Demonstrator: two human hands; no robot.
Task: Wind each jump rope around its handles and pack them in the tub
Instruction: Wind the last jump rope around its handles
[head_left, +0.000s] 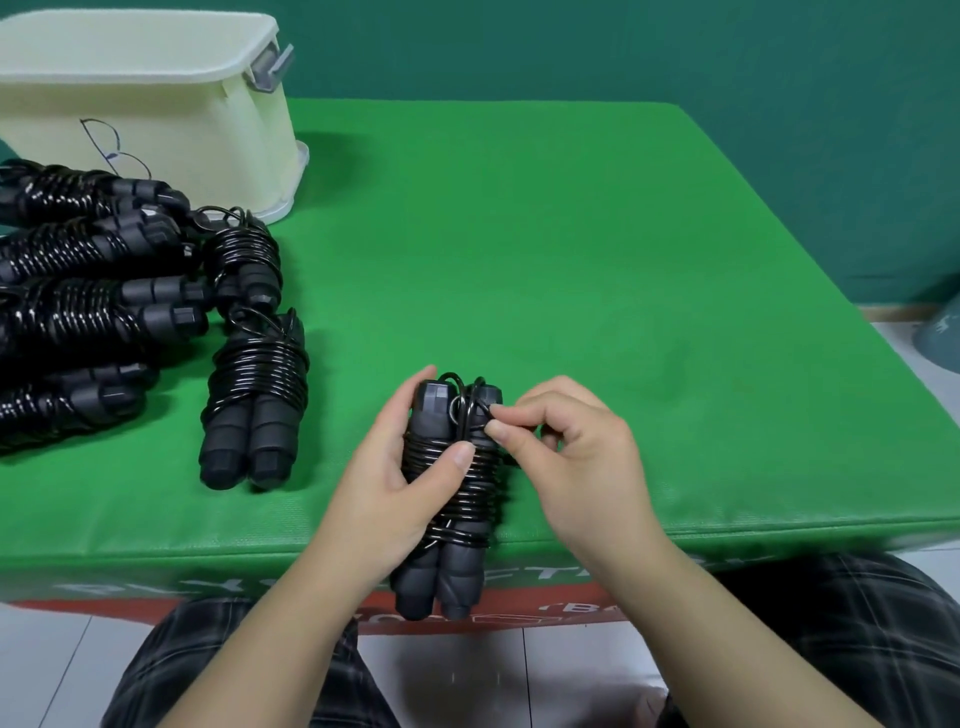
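A black jump rope (457, 499) is held upright over the near edge of the green mat, its cord coiled round its two foam handles. My left hand (395, 467) grips the bundle from the left, thumb pressed across the coils. My right hand (561, 441) pinches a loop of the cord at the top of the handles. Several wound black jump ropes (93, 306) lie on the mat at the left, the nearest one (254, 400) lying lengthwise. The cream tub (156, 104) stands at the far left with its lid on.
The green mat (571, 270) covers a low block with a red front edge. A grey latch (270, 67) sits on the tub's right end. My knees in plaid trousers lie below the mat edge. A grey-blue object (943, 338) sits at the right edge.
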